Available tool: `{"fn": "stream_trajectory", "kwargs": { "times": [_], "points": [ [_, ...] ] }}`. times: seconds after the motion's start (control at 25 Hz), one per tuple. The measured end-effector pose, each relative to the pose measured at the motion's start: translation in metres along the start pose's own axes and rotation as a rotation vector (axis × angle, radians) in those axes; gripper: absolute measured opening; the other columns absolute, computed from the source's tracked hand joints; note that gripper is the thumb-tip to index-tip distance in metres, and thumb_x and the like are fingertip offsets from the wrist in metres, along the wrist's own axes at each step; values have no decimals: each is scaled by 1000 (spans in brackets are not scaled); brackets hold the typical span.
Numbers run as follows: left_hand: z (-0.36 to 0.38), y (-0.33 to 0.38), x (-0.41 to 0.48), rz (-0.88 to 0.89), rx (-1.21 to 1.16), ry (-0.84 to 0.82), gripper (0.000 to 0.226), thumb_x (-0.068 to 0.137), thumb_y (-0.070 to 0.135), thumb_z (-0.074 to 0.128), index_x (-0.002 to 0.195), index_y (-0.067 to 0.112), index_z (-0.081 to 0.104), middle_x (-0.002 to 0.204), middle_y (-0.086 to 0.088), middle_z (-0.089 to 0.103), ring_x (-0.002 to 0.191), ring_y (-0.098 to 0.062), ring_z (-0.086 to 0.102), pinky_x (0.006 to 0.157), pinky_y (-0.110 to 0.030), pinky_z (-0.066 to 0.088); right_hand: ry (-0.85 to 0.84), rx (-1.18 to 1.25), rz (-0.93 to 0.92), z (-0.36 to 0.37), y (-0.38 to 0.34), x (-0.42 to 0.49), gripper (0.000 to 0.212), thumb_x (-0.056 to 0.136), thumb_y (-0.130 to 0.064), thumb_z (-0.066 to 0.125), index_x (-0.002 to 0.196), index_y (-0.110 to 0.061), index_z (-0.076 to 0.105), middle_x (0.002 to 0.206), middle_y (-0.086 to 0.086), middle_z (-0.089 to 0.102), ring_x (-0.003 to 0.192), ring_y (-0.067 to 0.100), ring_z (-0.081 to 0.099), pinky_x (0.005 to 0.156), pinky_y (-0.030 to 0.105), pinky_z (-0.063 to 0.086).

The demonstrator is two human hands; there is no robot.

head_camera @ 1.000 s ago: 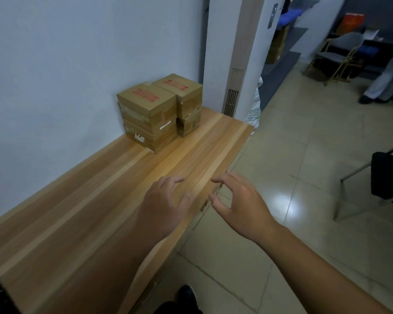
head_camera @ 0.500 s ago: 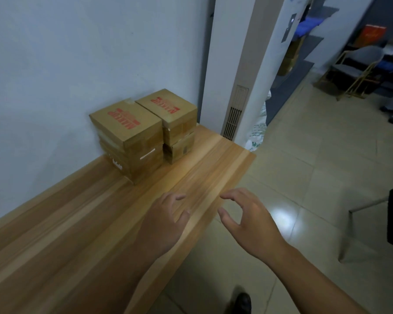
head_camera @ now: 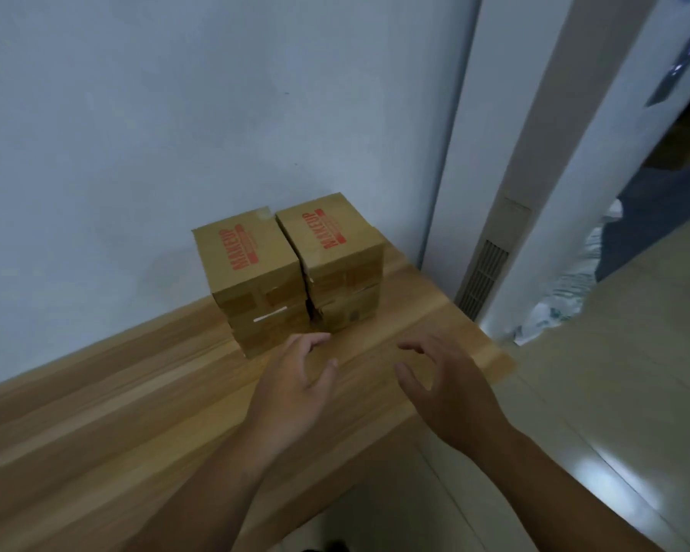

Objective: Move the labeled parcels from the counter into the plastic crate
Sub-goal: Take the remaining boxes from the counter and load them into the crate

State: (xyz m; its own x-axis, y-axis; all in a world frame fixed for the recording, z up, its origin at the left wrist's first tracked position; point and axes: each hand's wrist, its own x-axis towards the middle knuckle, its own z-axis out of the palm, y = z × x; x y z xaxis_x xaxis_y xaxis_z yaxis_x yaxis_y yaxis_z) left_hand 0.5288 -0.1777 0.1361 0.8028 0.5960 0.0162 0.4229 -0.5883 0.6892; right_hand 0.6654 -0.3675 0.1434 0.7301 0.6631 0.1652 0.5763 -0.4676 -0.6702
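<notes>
Wood-grain surface [head_camera: 136,392] beneath both bare forearms. Holds the left grip [head_camera: 295,386] just in front of the parcels [head_camera: 255,272], fingers loosely curled, thumb spread, clasping nothing; cannot tell whether the fingertips touch cardboard. Keeps the right grip [head_camera: 447,388] near the parcels' right front corner, half open, fingers arched, also empty. Brown taped cardboard, stamped MAKEUP in red on top; stacked in two touching columns, backed against the pale wall [head_camera: 176,113] behind the parcels.
</notes>
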Motion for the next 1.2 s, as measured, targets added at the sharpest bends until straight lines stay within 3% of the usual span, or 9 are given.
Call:
{"fn": "stream_trajectory", "kwargs": {
  "times": [0.16,0.32,0.44,0.56,0.68,0.84,1.0,1.08,1.2],
  "points": [
    [9,1,44,-74,-37,106,41,98,48,55,138,39,50,136,24,48,131,0,43,109,-36,44,-58,-4,-79,10,15,59,29,92,-39,64,119,-28,65,110,-16,64,104,3,58,90,28,51],
    [16,-13,91,-167,-108,156,43,99,47,55,140,34,50,136,21,50,130,-4,46,105,-40,48,-86,26,-54,17,30,111,29,91,-43,65,117,-32,65,104,-25,59,99,-6,56,87,20,50],
    [23,-21,125,-258,-159,198,45,99,46,55,141,30,50,131,18,51,120,-8,53,103,-37,48,-35,155,61,16,48,150,37,90,-48,65,124,-33,60,108,-24,59,101,-3,59,84,21,50],
    [35,-23,151,-366,-243,271,46,99,46,55,141,26,52,129,16,50,123,-6,50,105,-32,43,-44,330,230,20,63,190,46,90,-51,66,131,-37,52,118,-20,59,105,2,61,81,23,52],
    [48,-23,171,-425,-272,307,49,100,47,53,142,23,51,130,12,51,122,-8,51,105,-32,43,-137,431,315,33,75,234,56,90,-53,67,139,-34,48,130,-12,58,114,8,59,85,28,52],
    [59,-15,187,-522,-313,345,51,99,54,50,140,23,53,125,11,50,114,-10,53,97,-31,46,-288,355,298,47,93,286,67,87,-64,63,143,-35,44,140,-7,54,115,9,55,78,26,47],
    [64,-8,196,-605,-386,428,43,97,60,48,125,29,59,117,13,55,102,-4,60,75,-18,49,-514,499,437,63,107,324,77,82,-72,63,148,-39,40,123,-18,57,97,-1,54,71,25,44],
    [68,-1,200,-647,-460,483,32,97,57,52,116,32,59,109,13,63,92,3,63,63,-9,48,-685,607,532,69,116,330,73,76,-78,63,140,-45,49,112,-26,59,99,-1,54,76,28,42],
    [75,13,205,-701,-492,554,18,98,51,56,107,36,57,91,15,67,79,17,61,53,-3,44,-836,705,555,77,128,326,53,60,-91,62,105,-62,59,114,-24,65,116,10,57,92,36,41]
  ]
}}
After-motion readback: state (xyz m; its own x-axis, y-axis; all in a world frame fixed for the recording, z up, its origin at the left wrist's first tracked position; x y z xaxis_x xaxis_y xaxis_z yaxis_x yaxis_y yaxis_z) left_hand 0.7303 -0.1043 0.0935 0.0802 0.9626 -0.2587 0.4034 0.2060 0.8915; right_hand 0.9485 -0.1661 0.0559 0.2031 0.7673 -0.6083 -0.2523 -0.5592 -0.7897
